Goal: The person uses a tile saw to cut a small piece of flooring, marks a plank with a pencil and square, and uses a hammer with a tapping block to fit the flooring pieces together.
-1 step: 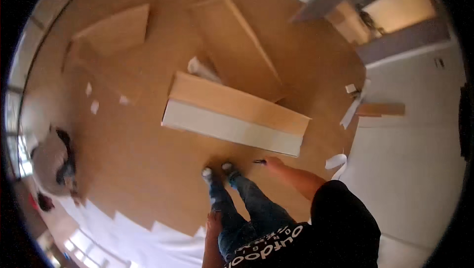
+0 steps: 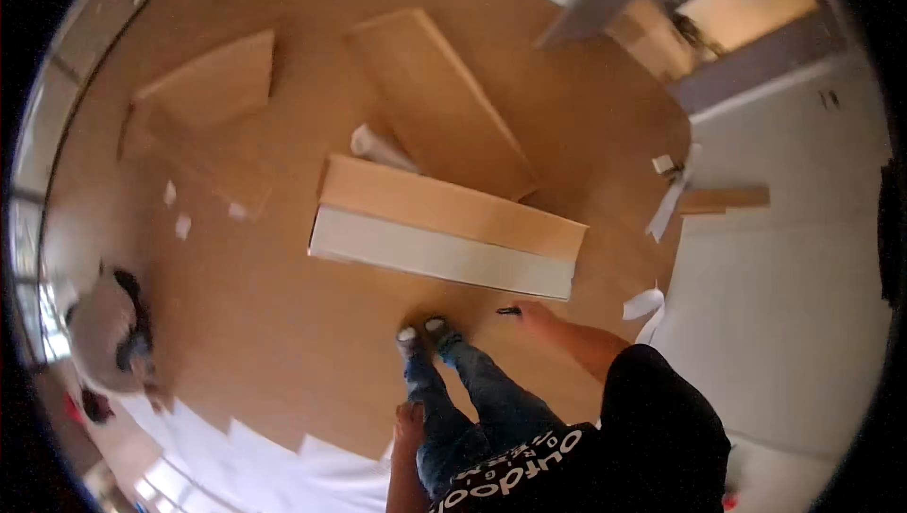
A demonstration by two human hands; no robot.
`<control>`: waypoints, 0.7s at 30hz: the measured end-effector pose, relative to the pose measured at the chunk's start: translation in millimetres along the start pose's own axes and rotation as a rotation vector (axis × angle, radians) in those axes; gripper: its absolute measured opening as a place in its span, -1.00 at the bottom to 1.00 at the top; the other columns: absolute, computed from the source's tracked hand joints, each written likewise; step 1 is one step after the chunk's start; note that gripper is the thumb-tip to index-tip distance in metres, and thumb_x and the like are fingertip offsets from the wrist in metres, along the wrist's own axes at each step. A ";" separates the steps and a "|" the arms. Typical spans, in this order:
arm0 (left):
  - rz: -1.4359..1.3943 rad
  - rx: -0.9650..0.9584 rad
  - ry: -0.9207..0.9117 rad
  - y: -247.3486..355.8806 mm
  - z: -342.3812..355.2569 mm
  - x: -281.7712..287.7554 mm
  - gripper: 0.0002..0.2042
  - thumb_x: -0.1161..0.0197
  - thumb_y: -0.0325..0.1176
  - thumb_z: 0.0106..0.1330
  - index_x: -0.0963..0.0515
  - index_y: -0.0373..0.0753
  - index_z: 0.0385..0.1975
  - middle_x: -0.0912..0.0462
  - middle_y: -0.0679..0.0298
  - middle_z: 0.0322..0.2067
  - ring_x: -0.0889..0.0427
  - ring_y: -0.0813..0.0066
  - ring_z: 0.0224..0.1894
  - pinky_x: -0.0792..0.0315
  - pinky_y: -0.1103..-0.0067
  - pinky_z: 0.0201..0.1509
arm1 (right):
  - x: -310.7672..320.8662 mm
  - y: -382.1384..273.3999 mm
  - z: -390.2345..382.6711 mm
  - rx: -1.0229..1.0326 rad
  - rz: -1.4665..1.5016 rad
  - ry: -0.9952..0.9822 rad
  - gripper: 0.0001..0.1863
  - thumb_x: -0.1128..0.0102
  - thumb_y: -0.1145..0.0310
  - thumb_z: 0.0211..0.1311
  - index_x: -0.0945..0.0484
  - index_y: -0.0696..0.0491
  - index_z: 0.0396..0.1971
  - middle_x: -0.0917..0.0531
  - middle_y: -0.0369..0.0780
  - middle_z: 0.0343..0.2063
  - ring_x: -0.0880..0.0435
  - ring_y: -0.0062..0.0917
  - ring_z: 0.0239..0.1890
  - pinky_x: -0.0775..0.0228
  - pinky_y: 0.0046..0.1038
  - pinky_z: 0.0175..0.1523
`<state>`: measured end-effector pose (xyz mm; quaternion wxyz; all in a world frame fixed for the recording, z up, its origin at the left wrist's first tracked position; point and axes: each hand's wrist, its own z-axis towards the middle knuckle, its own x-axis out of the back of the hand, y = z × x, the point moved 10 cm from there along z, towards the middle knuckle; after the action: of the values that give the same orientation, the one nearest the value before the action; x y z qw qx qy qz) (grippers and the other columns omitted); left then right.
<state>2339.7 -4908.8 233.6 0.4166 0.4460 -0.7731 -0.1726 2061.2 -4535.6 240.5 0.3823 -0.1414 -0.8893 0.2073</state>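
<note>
stacked planks (image 2: 444, 225) lie on the floor (image 2: 265, 296), before the feet (image 2: 425, 333).

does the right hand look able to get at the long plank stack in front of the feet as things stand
Probably yes. The right hand, holding a small dark tool whose kind I cannot tell, is stretched out just short of the near edge of the plank stack, and only bare laid floor lies between them.

room under renovation, loose laminate planks (image 2: 444, 220), unfinished floor (image 2: 283, 324)
</note>
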 end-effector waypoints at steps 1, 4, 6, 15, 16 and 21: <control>0.168 -0.122 -0.097 29.9 15.3 8.7 -0.65 0.02 -0.17 0.46 -0.51 -0.20 0.10 -0.52 -0.15 0.04 -0.48 -0.21 0.07 -0.39 0.14 0.17 | 35.4 30.5 -38.4 -0.062 0.009 0.060 -0.70 -0.21 0.47 0.15 -0.59 0.04 -0.07 -0.68 -0.06 -0.36 -0.68 -0.26 -0.28 -0.54 -0.23 -0.15; 0.357 -0.578 -0.133 146.1 31.1 49.6 -0.70 -0.03 -0.20 0.44 -0.58 -0.24 -0.06 -0.62 0.05 -0.20 -0.59 0.15 -0.12 -0.47 0.34 -0.05 | 74.6 127.8 -164.8 -0.081 0.818 0.242 -0.69 -0.15 0.58 0.17 -0.56 0.01 -0.07 -0.68 -0.24 -0.32 -0.65 -0.48 -0.35 -0.53 -0.38 -0.23; -0.207 -0.167 -0.168 177.7 41.2 101.0 -0.70 -0.08 -0.18 0.44 -0.54 -0.30 -0.09 -0.57 0.25 -0.46 -0.53 0.48 -0.38 -0.44 0.51 -0.24 | 85.9 105.8 -228.1 -0.203 1.232 0.155 -0.72 -0.06 0.45 0.37 -0.47 -0.05 0.05 -0.61 -0.31 -0.17 -0.57 -0.59 -0.25 -0.44 -0.50 -0.22; -0.311 -0.642 -0.503 542.5 -117.1 59.3 -0.47 -0.10 -0.42 0.44 -0.16 -0.20 0.39 -0.54 0.27 -0.22 -0.47 0.59 -0.35 -0.46 0.62 -0.34 | 130.8 -12.3 -511.2 0.242 1.964 0.766 -0.49 -0.02 0.14 0.45 -0.27 0.03 0.29 -0.55 -0.07 0.10 -0.67 -0.23 -0.03 -0.55 -0.20 0.07; -0.282 -0.654 -0.606 600.8 -176.3 43.3 -0.44 -0.08 -0.44 0.44 -0.10 -0.20 0.42 -0.55 0.25 -0.20 -0.49 0.58 -0.34 -0.47 0.62 -0.34 | 125.9 -3.6 -532.6 0.229 1.987 0.793 -0.49 -0.02 0.14 0.45 -0.27 0.03 0.29 -0.55 -0.07 0.10 -0.67 -0.23 -0.03 -0.55 -0.20 0.07; -0.309 -0.856 -0.909 717.2 -337.1 -87.4 -0.43 -0.03 -0.47 0.46 -0.05 -0.21 0.44 -0.55 0.24 -0.19 -0.51 0.60 -0.39 -0.46 0.63 -0.37 | 142.6 47.7 -655.3 0.163 1.644 1.150 -0.40 -0.09 0.35 0.41 -0.12 -0.01 0.39 -0.59 -0.02 -0.04 -0.70 -0.32 -0.23 -0.58 -0.29 -0.11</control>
<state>2239.5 -4411.6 848.7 0.1586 0.2288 -0.6622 -0.6957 2454.4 -4264.7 713.7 0.5004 -0.7631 -0.1796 0.3674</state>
